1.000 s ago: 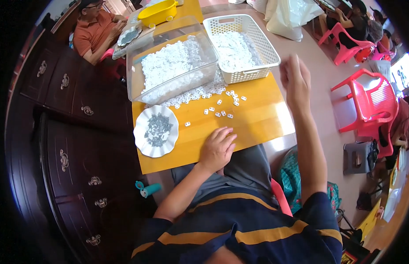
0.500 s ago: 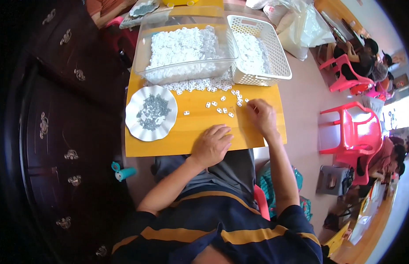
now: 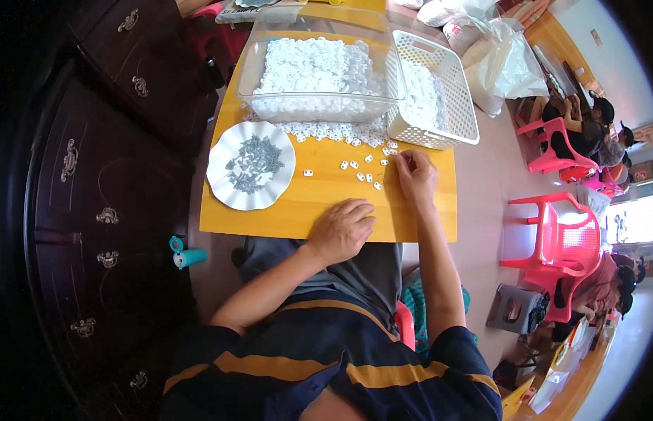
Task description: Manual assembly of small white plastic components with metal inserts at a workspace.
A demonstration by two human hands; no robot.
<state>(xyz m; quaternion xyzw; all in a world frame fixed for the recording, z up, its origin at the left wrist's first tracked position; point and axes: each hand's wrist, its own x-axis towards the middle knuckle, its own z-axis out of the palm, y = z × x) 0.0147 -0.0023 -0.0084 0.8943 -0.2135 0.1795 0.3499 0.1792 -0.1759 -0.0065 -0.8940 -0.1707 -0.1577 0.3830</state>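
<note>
My left hand (image 3: pixel 344 229) lies palm down at the near edge of the yellow wooden table (image 3: pixel 270 223), its fingers stretched to the right and holding nothing. Farther right, the fingers of my right hand (image 3: pixel 418 177) are pinched together above the tabletop. Whatever sits between those fingertips is too small and hidden to make out. Left of them are scattered several small white plastic pieces (image 3: pixel 360 177), each with two dark-looking holes. A white scalloped plate (image 3: pixel 221 168) at the left carries a heap of small grey pieces (image 3: pixel 260 158).
A clear plastic bin (image 3: pixel 326 109) full of white pieces stands at the back, with more pieces spilled before it. Beside it is a white perforated basket (image 3: pixel 432 137) of similar pieces. Dark cabinets (image 3: pixel 130 182) line the left. Red chairs (image 3: pixel 558 231) and seated people are at right.
The whole view has shifted, moving the table up and slightly right in the picture. My right hand has edged left toward the scattered pieces. My left hand stays at the table edge.
</note>
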